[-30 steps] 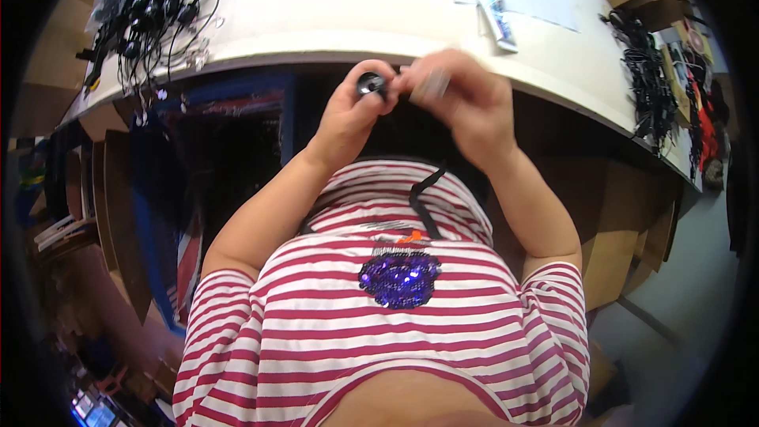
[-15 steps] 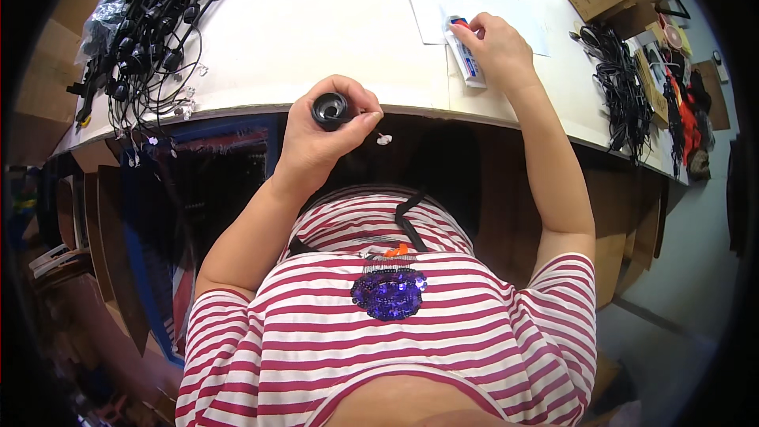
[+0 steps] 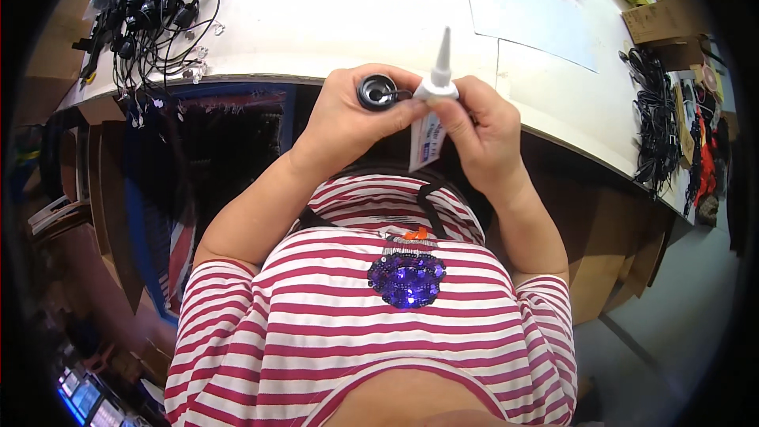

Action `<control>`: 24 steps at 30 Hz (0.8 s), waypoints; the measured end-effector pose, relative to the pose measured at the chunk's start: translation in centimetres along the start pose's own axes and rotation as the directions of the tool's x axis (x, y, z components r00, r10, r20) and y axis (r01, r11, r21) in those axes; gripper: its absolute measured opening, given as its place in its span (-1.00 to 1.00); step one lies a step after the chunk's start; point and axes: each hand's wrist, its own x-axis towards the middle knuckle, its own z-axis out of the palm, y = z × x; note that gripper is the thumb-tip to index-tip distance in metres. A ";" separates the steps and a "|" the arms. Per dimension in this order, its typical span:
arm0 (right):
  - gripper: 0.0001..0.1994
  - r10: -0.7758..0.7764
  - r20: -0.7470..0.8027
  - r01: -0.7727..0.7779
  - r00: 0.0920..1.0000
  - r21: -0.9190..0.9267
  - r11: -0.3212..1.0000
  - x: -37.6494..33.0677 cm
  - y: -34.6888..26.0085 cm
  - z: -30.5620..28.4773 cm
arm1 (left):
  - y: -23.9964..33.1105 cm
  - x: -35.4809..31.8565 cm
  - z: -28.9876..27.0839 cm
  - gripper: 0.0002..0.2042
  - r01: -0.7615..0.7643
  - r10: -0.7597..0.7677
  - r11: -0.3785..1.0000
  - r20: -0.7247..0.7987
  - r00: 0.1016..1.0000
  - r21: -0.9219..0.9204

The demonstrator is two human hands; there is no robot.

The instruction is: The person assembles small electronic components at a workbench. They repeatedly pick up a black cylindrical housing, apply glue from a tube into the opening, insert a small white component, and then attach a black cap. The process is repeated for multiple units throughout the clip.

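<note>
Head view: left grip [image 3: 346, 115] holds black cup [image 3: 378, 92], right grip [image 3: 489, 128] white tube [image 3: 428, 140], near the edge of the wide tabletop [image 3: 348, 16].

Bright light bleaches a white tabletop [image 3: 316, 16] above deep shadow, as purple sequins [image 3: 407, 279] glint and a screen [image 3: 79, 397] glows at lower left. The left hand [image 3: 341, 120], right hand [image 3: 485, 128] and white nozzle-tipped tube [image 3: 428, 142] appear fairly sharp; fisheye distortion bows straight edges toward a blackened rim.

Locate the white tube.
In the head view, the white tube is above centre, between the left hand and the right hand, just right of the round black part.
</note>
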 end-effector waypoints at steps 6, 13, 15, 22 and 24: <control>-0.76 -0.020 -0.032 0.017 0.999 -0.099 0.995 -0.7 0.4 1.2 | 0.9 -0.4 -0.1 -0.75 0.001 -0.004 0.995 0.034 0.999 0.103; -0.73 -0.038 -0.037 0.038 0.999 -0.009 0.999 -1.2 0.2 1.6 | 0.8 -0.7 -0.2 -0.75 0.017 -0.025 0.989 0.052 0.998 0.148; -0.74 -0.061 -0.050 0.061 0.997 0.006 0.998 -1.3 0.2 1.7 | 0.5 -0.7 0.0 -0.77 -0.009 0.003 0.993 0.049 0.999 0.114; -0.76 -0.094 -0.047 0.096 0.995 0.056 0.994 -1.5 0.3 1.8 | -0.3 -0.7 0.0 -0.80 -0.080 0.075 0.990 0.047 0.996 0.120; -0.74 -0.090 -0.039 0.093 0.995 0.062 0.994 -1.6 0.4 1.8 | -0.3 -0.8 0.1 -0.80 -0.090 0.085 0.988 0.041 0.995 0.123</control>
